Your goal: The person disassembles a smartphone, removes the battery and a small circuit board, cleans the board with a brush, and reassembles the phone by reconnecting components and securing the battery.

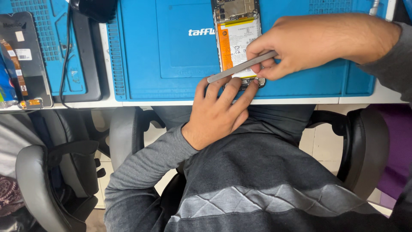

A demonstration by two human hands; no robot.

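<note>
An opened phone (235,32) lies back-up on a blue work mat (171,64), showing its white and orange battery and the circuit board above it. My left hand (216,114) reaches up from my lap, its fingertips pressing on the phone's near end. My right hand (309,45) comes in from the right and pinches a flat grey metal tool (240,67). The tool lies slanted across the phone's lower part, its free end pointing left just above my left fingers.
A second blue mat (47,38) at the left carries a dark phone panel (23,56) with an orange flex strip. A black cable (65,56) and a black object (94,8) sit beside it. Grey chair armrests (124,137) flank my lap below the white table edge (171,103).
</note>
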